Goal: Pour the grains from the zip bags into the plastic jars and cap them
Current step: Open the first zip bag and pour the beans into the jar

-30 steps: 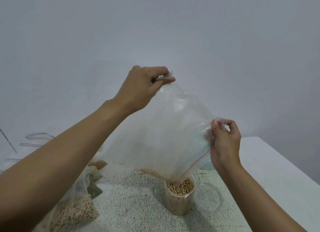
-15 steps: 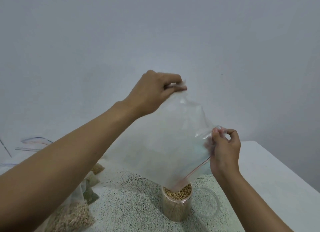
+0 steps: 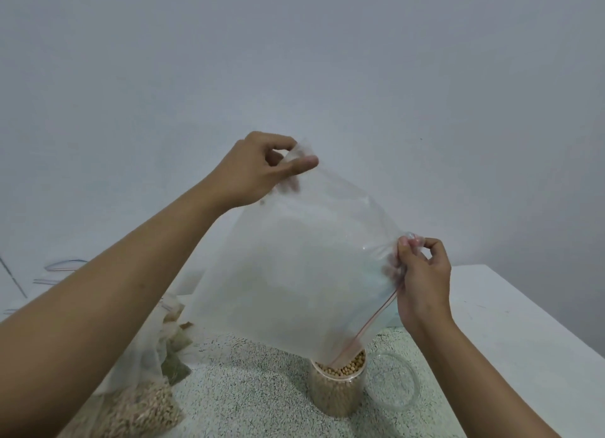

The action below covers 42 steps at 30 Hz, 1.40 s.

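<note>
A clear zip bag (image 3: pixel 294 273) with a red zip line hangs upside down, looking empty, its mouth corner touching the top of a clear plastic jar (image 3: pixel 337 391). The jar stands upright on the speckled mat and is filled to the brim with pale round beans (image 3: pixel 347 367). My left hand (image 3: pixel 258 169) pinches the bag's upper bottom corner, raised high. My right hand (image 3: pixel 422 280) pinches the bag's right corner near the zip. A clear round lid (image 3: pixel 394 383) lies flat just right of the jar.
Zip bags of grains and dried leaves (image 3: pixel 147 395) lie at the lower left, partly behind my left arm. More empty zip bags (image 3: pixel 62 267) sit at the far left. The speckled mat (image 3: pixel 248 388) covers a white table (image 3: pixel 510 326), whose right edge is near.
The last beans have dropped out of the bag into the jar. My left hand has shifted its pinch on the bag corner slightly lower and right; the right hand has stayed put.
</note>
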Tool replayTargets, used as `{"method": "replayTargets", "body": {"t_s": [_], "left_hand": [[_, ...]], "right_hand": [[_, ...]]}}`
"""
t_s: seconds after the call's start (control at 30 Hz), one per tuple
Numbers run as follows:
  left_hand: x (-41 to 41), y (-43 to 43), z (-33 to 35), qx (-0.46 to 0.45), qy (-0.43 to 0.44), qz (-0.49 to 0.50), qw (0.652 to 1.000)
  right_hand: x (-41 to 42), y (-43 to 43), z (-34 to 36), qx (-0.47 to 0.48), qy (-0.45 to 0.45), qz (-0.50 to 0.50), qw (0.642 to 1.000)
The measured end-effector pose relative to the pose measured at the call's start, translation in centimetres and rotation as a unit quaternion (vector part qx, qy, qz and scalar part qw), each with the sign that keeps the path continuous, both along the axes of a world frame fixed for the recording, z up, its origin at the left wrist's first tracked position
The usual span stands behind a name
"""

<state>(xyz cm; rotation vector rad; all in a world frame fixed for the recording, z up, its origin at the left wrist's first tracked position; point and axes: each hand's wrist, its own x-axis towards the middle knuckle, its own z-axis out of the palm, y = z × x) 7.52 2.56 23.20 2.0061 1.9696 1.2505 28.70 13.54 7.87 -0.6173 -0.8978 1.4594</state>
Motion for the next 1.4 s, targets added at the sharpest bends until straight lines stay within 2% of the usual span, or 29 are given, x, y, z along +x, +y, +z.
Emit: {"method": "replayTargets", "body": {"t_s": [0.17, 0.27, 0.43, 0.5, 0.63, 0.73, 0.93, 1.03, 1.27, 1.4], "left_hand": [[-2.2, -2.7, -2.4, -0.052, -0.101, -0.04, 0.993], [-3.8, -5.3, -6.6, -0.084, -0.108, -0.04, 0.99], [-5.3, -8.1, -14.5, -0.032, -0.088, 0.124, 0.988], [-4.9, -8.1, -16.0, 0.004, -0.068, 0.146, 0.987], [-3.9, -7.1, -14.6, 0.091, 0.003, 0.144, 0.985], [-2.8, -6.0, -12.6, 0.12, 0.014, 0.126, 0.985], [-1.4, -4.5, -9.9, 0.144, 0.035, 0.077, 0.986], [-0.6, -4.3, -9.8, 0.12, 0.051, 0.059, 0.99], [-0.4, -4.8, -9.4, 0.176, 0.061, 0.121, 0.975], [0.4, -5.1, -10.1, 0.168, 0.079, 0.132, 0.974]], "right_hand": [[0.1, 0.1, 0.1, 0.018, -0.001, 0.009, 1.0], [0.2, 0.4, -0.2, 0.02, 0.002, 0.008, 1.0], [0.2, 1.2, -0.7, -0.003, 0.015, 0.01, 1.0], [0.1, 1.5, -1.0, -0.013, 0.016, 0.012, 1.0], [0.1, 2.5, -1.1, -0.027, 0.0, -0.003, 1.0], [0.1, 3.6, -1.4, -0.046, 0.011, -0.022, 0.999], [-0.5, 5.0, -2.7, -0.064, 0.019, -0.039, 0.997], [-0.7, 5.4, -3.2, -0.062, 0.011, -0.039, 0.997], [-1.2, 5.9, -3.4, -0.051, -0.002, 0.006, 0.999], [-1.5, 6.1, -3.7, -0.057, -0.007, 0.043, 0.997]]}}
